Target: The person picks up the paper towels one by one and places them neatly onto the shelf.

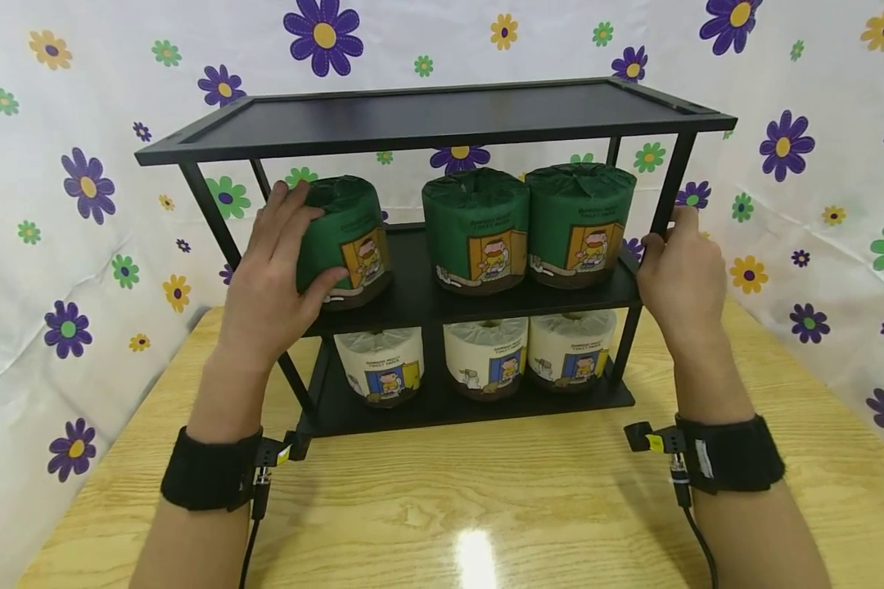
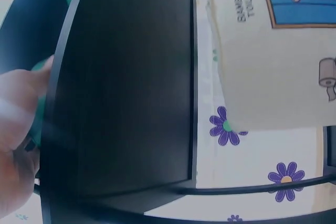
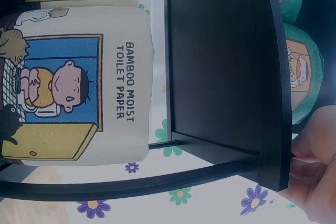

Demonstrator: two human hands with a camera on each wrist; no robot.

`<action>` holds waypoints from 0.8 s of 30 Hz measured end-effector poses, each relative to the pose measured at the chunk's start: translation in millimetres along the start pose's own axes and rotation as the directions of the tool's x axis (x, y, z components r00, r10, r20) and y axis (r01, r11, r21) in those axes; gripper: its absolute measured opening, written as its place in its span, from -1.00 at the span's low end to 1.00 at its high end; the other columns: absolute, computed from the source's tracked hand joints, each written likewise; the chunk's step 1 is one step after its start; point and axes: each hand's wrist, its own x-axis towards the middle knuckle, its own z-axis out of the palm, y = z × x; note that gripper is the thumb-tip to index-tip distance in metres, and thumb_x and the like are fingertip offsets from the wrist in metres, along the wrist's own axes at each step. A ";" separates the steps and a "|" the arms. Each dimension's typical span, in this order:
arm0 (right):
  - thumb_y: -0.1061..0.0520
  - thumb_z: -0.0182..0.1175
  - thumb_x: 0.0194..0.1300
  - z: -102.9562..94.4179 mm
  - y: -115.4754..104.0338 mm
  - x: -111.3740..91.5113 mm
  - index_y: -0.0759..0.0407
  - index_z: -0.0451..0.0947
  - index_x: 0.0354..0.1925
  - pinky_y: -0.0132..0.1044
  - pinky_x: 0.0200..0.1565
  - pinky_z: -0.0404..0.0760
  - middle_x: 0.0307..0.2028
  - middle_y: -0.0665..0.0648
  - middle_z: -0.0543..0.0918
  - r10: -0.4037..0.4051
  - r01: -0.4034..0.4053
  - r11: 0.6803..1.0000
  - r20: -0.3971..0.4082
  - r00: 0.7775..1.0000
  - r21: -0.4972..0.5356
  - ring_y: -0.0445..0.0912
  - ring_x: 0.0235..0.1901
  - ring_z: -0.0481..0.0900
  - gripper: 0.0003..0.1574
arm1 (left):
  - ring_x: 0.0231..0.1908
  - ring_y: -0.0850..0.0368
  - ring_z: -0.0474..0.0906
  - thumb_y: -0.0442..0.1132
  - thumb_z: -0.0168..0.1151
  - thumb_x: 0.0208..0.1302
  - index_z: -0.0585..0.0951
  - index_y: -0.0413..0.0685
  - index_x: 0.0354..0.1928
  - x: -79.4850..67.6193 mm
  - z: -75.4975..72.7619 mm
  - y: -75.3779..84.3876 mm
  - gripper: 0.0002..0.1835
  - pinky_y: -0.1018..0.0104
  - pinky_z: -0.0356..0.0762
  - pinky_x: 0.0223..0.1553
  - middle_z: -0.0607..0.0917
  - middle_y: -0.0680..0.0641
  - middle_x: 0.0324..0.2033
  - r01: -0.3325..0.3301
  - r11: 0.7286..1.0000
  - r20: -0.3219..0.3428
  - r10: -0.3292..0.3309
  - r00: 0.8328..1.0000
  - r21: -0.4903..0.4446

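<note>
My left hand [image 1: 268, 262] holds the left green-wrapped toilet paper roll [image 1: 349, 217] on the rack's middle shelf, fingers over its upper left side and thumb across its front. That roll leans slightly. With my right hand [image 1: 683, 278] I grip the right front post [image 1: 675, 184] of the black rack [image 1: 449, 146] just above the middle shelf. In the right wrist view, my right hand's fingers [image 3: 315, 135] show at the shelf's end. Two more green rolls, a middle one [image 1: 475, 229] and a right one [image 1: 580, 221], stand side by side on that shelf.
On the bottom shelf stand three white-wrapped toilet paper rolls, left [image 1: 381, 364], middle [image 1: 486, 356] and right [image 1: 570, 348]. The rack rests on a wooden table [image 1: 427, 491], before a flower-printed cloth [image 1: 412, 33]. Cables hang from both wrist cameras.
</note>
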 end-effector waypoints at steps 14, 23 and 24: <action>0.12 -0.12 0.56 2.4 2.4 -0.3 0.39 0.22 0.33 0.21 -0.20 0.63 0.05 0.53 0.61 0.009 -0.009 1.000 0.017 1.000 0.004 0.43 -0.11 0.64 -0.48 | 0.59 -0.07 -0.25 0.06 0.35 0.26 0.04 -0.23 0.55 -4.4 1.1 13.5 0.01 -0.21 -0.23 0.54 -0.02 -0.17 0.59 0.077 0.964 0.126 -0.112 0.986 0.253; 0.12 -0.13 0.55 -0.2 1.1 -0.6 0.40 0.22 0.32 0.21 -0.23 0.63 0.03 0.53 0.62 -0.009 0.009 1.000 0.003 1.000 0.003 0.43 -0.13 0.64 -0.49 | 0.59 -0.01 -0.22 0.00 0.41 0.22 0.19 -0.23 0.42 -2.2 6.5 19.0 -0.12 -0.24 -0.18 0.53 0.01 -0.14 0.58 0.128 0.954 0.108 -0.162 0.981 0.271; 0.12 -0.13 0.55 -0.7 1.0 -0.5 0.40 0.22 0.32 0.21 -0.22 0.63 0.03 0.53 0.62 -0.010 0.010 1.000 0.003 1.000 0.003 0.43 -0.13 0.64 -0.49 | 0.59 0.00 -0.22 0.00 0.41 0.22 0.19 -0.23 0.42 -1.6 6.3 18.3 -0.12 -0.25 -0.18 0.52 0.00 -0.13 0.58 0.126 0.956 0.108 -0.159 0.981 0.263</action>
